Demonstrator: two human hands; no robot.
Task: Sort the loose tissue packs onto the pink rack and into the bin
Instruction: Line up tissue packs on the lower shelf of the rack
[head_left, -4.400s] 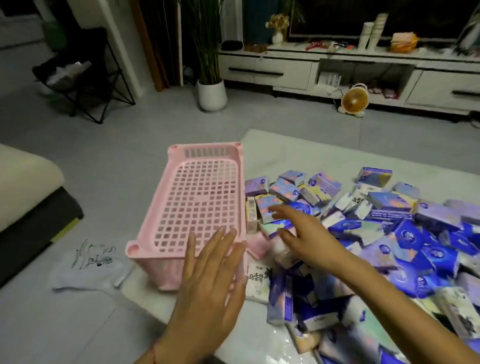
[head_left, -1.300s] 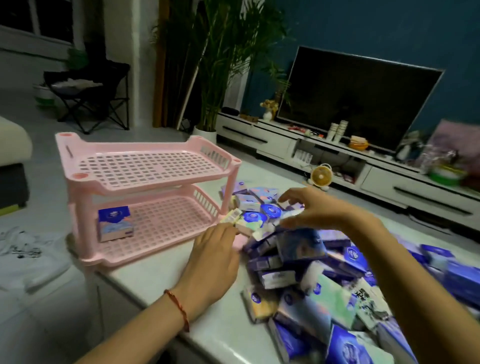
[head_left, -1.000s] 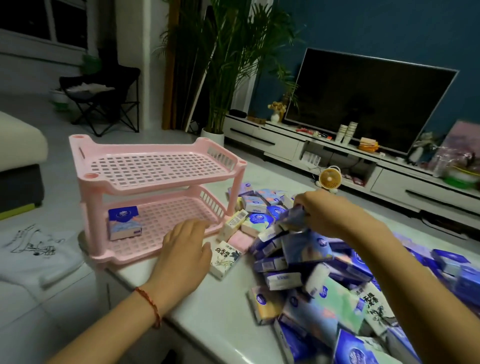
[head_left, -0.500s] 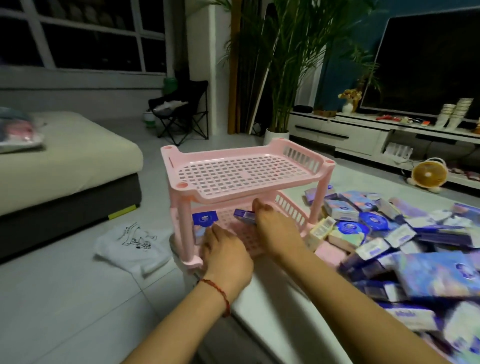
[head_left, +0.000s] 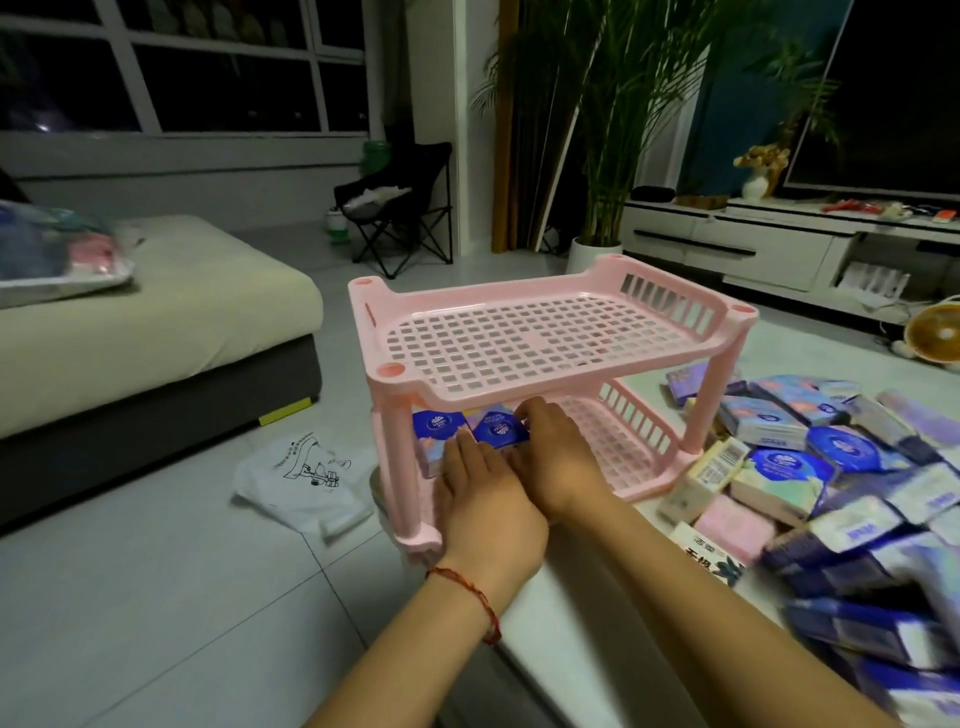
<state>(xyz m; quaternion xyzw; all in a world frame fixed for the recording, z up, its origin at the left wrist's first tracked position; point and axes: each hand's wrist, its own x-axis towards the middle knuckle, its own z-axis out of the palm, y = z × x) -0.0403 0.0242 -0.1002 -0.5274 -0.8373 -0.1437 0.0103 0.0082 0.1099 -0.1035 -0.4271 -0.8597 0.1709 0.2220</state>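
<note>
Pink plastic rack (head_left: 545, 338): one unit with two slotted tiers and four round corner sockets on the top tier. It stands at the left end of one white table (head_left: 566, 618).

Two blue tissue packs lie side by side at the left end of the lower tier. The first tissue pack (head_left: 435, 423) sits next to the front left post. The second tissue pack (head_left: 498, 428) touches it on the right.

Both hands reach under the top tier:
- The right hand (head_left: 558, 457) has its fingers curled over the right edge of the second tissue pack and holds it.
- The left hand (head_left: 485, 499) is loosely extended with its fingertips at the near edge of the two packs. It grips nothing. One red string bracelet (head_left: 467, 587) circles its wrist.

One pile of loose packs (head_left: 841, 457) covers the table to the right of the rack. It holds mostly blue and purple packs, plus one pink pack at the near edge. Blur prevents an exact count.

Beyond the table:
- one white bag (head_left: 301, 478) on the floor tiles
- one sofa (head_left: 156, 322)
- one folding chair (head_left: 400, 208)
- one potted palm (head_left: 602, 156)
- one low cabinet (head_left: 727, 244)
- one small fan (head_left: 935, 332)
</note>
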